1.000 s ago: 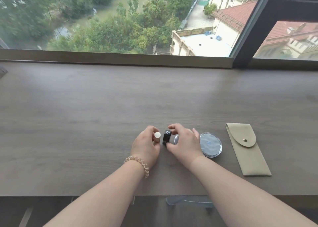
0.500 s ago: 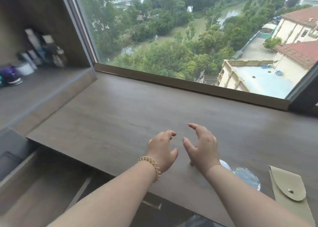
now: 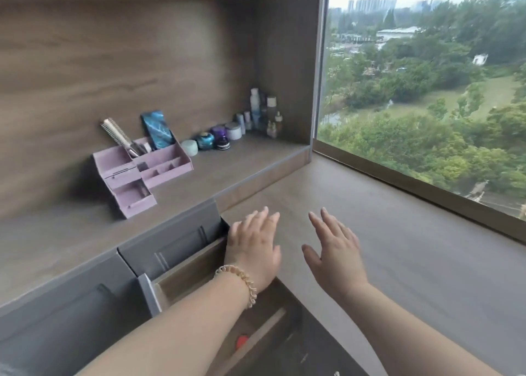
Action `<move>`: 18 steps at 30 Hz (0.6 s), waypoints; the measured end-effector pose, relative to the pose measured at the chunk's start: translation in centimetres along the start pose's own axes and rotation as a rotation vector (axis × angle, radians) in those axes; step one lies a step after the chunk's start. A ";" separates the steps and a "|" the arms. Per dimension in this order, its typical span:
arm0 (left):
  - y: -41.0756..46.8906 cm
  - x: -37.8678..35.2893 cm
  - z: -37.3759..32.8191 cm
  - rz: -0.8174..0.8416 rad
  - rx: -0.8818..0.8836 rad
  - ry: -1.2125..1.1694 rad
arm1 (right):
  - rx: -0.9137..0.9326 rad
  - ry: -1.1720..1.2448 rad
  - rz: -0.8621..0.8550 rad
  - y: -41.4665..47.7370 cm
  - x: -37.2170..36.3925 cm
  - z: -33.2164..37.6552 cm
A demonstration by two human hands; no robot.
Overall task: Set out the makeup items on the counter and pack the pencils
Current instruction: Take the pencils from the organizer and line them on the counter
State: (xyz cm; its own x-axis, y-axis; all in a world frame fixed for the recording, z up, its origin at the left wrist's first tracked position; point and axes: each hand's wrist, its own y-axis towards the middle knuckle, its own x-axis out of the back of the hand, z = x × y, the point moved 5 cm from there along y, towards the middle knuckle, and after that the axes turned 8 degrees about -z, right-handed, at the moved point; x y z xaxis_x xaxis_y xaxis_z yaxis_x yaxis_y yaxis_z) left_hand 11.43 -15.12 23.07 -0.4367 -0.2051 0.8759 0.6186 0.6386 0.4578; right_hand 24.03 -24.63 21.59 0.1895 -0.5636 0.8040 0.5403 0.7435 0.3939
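Observation:
My left hand (image 3: 253,247) hovers open, fingers spread, over the corner where the wooden counter (image 3: 398,261) meets an open drawer (image 3: 187,276). My right hand (image 3: 336,247) is open too, above the counter to its right, holding nothing. A pink organizer (image 3: 142,170) stands on the shelf to the left, with a hairbrush (image 3: 119,139) and a blue patterned case (image 3: 158,130) in it. Its small lower drawer is pulled out. The pouch, the round compact and the small items are out of view.
Several jars (image 3: 213,140) and bottles (image 3: 262,113) line the back right corner of the shelf alcove. Grey cabinet fronts (image 3: 71,304) run below the shelf. A red thing (image 3: 242,341) shows below the counter edge. A big window (image 3: 427,91) borders the counter on the right.
My view has swung left from the counter's middle to the shelf alcove. Both hands let go of the small items and now hover open, moved left toward the open drawer.

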 end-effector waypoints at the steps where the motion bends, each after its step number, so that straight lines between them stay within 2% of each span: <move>1: 0.3 0.1 2.1 -0.004 0.024 0.018 | 0.022 -0.002 0.007 1.0 -1.3 1.5; 9: 3.5 0.3 20.6 -0.014 0.171 0.168 | 0.114 0.091 0.024 8.6 -14.3 14.1; 18: 9.8 3.3 39.1 -0.138 0.282 0.420 | 0.319 0.221 -0.004 18.5 -26.7 28.7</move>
State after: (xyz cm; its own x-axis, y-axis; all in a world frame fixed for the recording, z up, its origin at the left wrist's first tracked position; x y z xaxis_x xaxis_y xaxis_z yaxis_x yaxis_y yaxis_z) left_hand -9.50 19.49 24.56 -0.1665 -0.5444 0.8221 0.3482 0.7476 0.5656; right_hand 5.48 14.49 20.18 0.3787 -0.6046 0.7007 0.2656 0.7963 0.5435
